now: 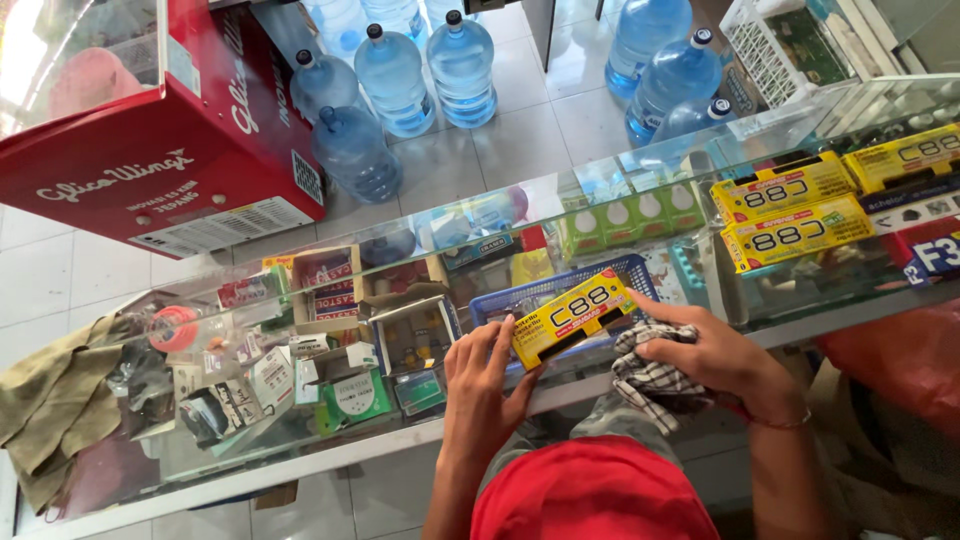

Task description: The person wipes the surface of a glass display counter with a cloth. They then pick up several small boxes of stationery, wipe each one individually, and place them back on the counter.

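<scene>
A flat yellow carton (572, 316), rectangular and glossy, is held at lower centre of the frame on the glass counter top (300, 420). The left hand (482, 385) is laid against its lower left end, fingers extended and loosely spread, thumb at the lower edge; it is pressed rather than clenched. The right hand (715, 355) is closed around a checked cloth (645, 375), soft and crumpled, black-and-white weave, which is touching the carton's right end.

Beneath the carton, under the glass, one blue plastic mesh basket (500, 303) is seen. At upper right, three more yellow cartons (795, 232) of the same kind are lying flat. Small boxed goods are crowded inside the case at left. One olive cloth (55, 400), limp and folded, is draped at the far left edge.

At top of frame, about eight translucent blue water jugs (395, 75) stand on a white tiled floor, beside one red chest cabinet (150, 160) with a glass lid.
</scene>
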